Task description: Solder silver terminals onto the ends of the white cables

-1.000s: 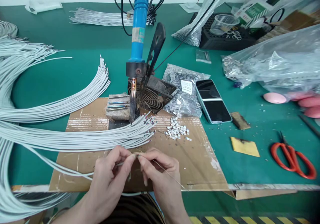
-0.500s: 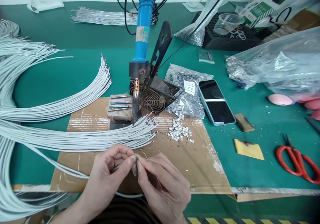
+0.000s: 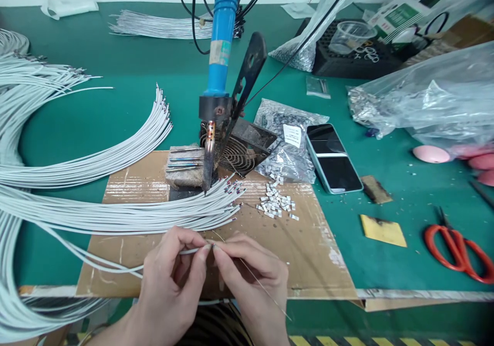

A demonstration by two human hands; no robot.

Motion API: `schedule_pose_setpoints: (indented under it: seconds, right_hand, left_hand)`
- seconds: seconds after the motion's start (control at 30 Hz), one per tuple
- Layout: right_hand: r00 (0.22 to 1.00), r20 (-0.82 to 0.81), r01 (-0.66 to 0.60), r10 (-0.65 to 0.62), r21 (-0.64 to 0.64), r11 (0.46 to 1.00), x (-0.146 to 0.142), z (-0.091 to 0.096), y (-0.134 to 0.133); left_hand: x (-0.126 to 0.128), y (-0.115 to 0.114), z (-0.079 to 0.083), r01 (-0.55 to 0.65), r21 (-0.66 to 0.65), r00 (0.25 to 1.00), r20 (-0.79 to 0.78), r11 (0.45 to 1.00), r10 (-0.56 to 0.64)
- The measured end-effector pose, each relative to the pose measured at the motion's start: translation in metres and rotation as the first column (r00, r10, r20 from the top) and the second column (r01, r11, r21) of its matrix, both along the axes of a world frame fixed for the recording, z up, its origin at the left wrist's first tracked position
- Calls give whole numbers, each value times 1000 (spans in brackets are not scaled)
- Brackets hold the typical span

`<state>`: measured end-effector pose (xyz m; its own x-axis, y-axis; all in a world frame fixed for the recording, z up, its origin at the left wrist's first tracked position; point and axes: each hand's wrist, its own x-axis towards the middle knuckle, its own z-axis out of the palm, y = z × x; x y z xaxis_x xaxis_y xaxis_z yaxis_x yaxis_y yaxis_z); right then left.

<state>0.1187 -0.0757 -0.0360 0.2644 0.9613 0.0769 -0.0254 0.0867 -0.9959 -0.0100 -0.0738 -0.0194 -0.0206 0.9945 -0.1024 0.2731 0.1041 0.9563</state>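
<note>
My left hand [image 3: 173, 279] pinches the end of a white cable [image 3: 116, 269] that runs off to the left. My right hand [image 3: 254, 279] pinches at the same cable tip, fingertips touching the left hand's, and also holds a thin solder wire [image 3: 262, 287] that slants down to the right. Both hands hover over a cardboard sheet [image 3: 309, 253]. Just beyond them lies a bundle of white cables [image 3: 154, 217] with stripped ends. A blue-handled soldering iron [image 3: 219, 53] stands clamped upright behind, tip down.
A pile of small white parts [image 3: 276, 204] lies on the cardboard. A phone [image 3: 334, 158], bags of parts [image 3: 287, 140], a yellow sponge [image 3: 382, 230] and red scissors [image 3: 459, 246] sit to the right on the green table [image 3: 116, 109]. More cable bundles [image 3: 34, 104] fan out left.
My right hand has turned back so the solder wire again slants down right. The fingertips of both hands stay together at the cable end. The view shifted slightly.
</note>
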Motion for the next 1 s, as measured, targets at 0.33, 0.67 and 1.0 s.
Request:
schedule_pose_setpoints:
  seconds: [0.33, 0.67, 1.0]
  right_hand:
    - [927, 309, 113, -213, 311, 944, -13, -16, -9]
    - [864, 504, -184, 15, 287, 940, 18, -11, 0]
    - [795, 535, -434, 286, 172, 884, 26, -6, 15]
  left_hand:
    - [-8, 10, 5, 136, -380, 929, 370, 915, 16]
    - [-9, 11, 1, 100, -290, 958, 287, 952, -13]
    - [-2, 10, 10, 82, -266, 991, 125, 961, -50]
